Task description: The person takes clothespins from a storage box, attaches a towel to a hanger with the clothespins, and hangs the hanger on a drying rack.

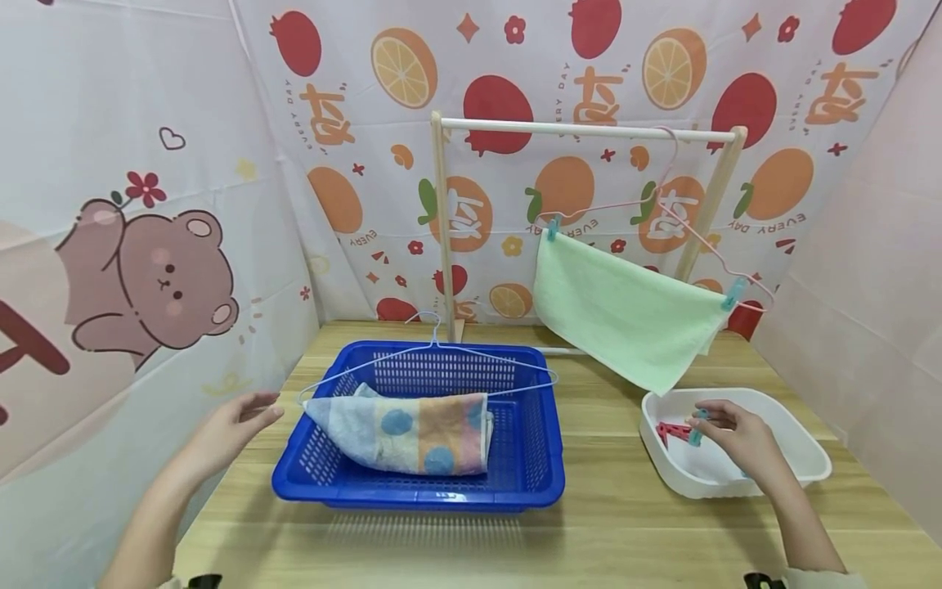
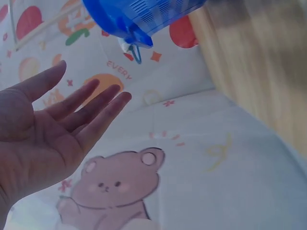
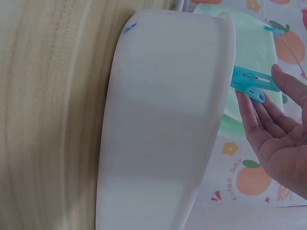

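Note:
My right hand (image 1: 745, 446) is over the white basin (image 1: 805, 458), pinching a teal clothespin (image 3: 254, 79) between thumb and fingers. Beside that clothespin, red clothespins (image 1: 666, 432) lie in the basin. To the left of the blue basket (image 1: 545, 478), my left hand (image 1: 224, 433) hovers with relaxed fingers and holds nothing; the left wrist view shows its bare palm. A folded towel with coloured patches and blue dots (image 1: 412, 433) hangs over a light blue hanger (image 1: 434, 347), which lies across the basket.
Behind stands a drying rack with a white rod (image 1: 545, 128) and wooden posts. From it a pink hanger (image 1: 657, 192) carries a light green towel (image 1: 618, 303), held by two teal clothespins. Patterned curtains surround the wooden table (image 1: 603, 532) at the back and sides.

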`<move>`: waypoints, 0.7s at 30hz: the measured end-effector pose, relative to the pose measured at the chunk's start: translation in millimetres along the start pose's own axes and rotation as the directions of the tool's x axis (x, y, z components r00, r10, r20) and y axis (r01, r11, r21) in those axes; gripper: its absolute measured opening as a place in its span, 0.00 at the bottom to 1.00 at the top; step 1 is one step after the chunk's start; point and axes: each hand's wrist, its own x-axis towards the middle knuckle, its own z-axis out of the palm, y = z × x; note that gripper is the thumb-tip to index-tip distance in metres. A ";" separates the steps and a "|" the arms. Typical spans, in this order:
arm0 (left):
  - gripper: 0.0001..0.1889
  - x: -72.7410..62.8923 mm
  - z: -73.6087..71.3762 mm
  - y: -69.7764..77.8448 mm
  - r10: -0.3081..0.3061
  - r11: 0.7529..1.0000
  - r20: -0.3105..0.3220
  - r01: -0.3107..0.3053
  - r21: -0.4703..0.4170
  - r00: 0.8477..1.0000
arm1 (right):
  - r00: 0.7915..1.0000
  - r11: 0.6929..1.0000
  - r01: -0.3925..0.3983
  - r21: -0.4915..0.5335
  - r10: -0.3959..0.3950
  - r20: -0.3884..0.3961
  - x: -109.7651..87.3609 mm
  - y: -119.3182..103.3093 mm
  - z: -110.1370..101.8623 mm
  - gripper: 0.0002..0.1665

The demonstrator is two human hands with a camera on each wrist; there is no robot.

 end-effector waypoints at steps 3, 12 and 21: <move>0.23 11.4 -3.9 8.6 0.043 0.992 -0.006 -0.042 0.117 0.999 | 1.000 1.000 0.003 0.004 -0.003 0.004 0.5 -0.5 -0.2 0.28; 0.19 45.6 -3.6 7.6 0.086 0.976 0.040 -0.093 0.197 0.995 | 1.000 1.000 0.009 0.011 -0.009 0.012 2.6 -2.2 -0.3 0.30; 0.15 65.5 7.0 -7.5 0.075 0.984 0.106 -0.091 0.155 0.992 | 1.000 1.000 0.019 0.022 -0.019 0.019 1.0 -4.7 -2.2 0.29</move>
